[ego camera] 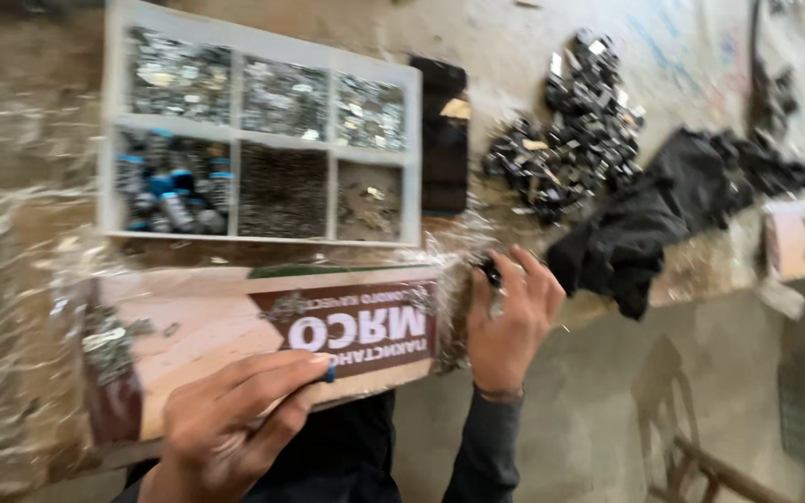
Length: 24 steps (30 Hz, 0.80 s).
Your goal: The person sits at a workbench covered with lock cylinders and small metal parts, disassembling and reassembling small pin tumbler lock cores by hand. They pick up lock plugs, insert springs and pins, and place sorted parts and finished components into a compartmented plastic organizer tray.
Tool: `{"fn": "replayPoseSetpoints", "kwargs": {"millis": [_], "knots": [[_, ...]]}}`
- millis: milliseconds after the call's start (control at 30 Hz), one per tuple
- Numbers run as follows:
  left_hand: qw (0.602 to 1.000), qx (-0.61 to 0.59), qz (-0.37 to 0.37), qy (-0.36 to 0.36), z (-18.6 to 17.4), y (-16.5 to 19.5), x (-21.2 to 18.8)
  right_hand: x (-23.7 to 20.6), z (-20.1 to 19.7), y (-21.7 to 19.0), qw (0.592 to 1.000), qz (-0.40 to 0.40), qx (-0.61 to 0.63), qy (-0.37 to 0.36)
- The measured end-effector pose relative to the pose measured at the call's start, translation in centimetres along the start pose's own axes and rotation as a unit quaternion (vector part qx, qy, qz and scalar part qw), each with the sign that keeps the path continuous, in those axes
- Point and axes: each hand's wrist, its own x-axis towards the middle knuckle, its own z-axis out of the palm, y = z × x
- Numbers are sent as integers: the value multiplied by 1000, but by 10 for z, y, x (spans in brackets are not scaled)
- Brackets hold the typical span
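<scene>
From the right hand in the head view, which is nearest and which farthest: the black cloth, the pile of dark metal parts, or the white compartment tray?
Measured from the right hand:
1. Black cloth, just up and to its right.
2. Pile of dark metal parts, farther up the bench.
3. White compartment tray, up and to its left; close to the pile, so ranks 2 and 3 are uncertain.

A compartment tray [104,140] lies behind the cardboard [225,326], parts pile [570,130] to its right.

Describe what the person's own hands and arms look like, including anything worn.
Both hands are bare, without gloves. The right hand has a thin dark band at the wrist, above a dark grey long sleeve. The left hand shows no sleeve or band; its wrist leaves the frame. The picture is blurred.
</scene>
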Motion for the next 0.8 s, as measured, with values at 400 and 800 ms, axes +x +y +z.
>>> {"fn": "replayPoseSetpoints", "kwargs": {"millis": [400,800], "knots": [[998,-69,-12,6,-4,-2,2,-75,-28,-60,789,204,567,-120],[997,-56,44,-9,-13,-4,-5,-34,-30,-85,796,60,549,-247]]}}
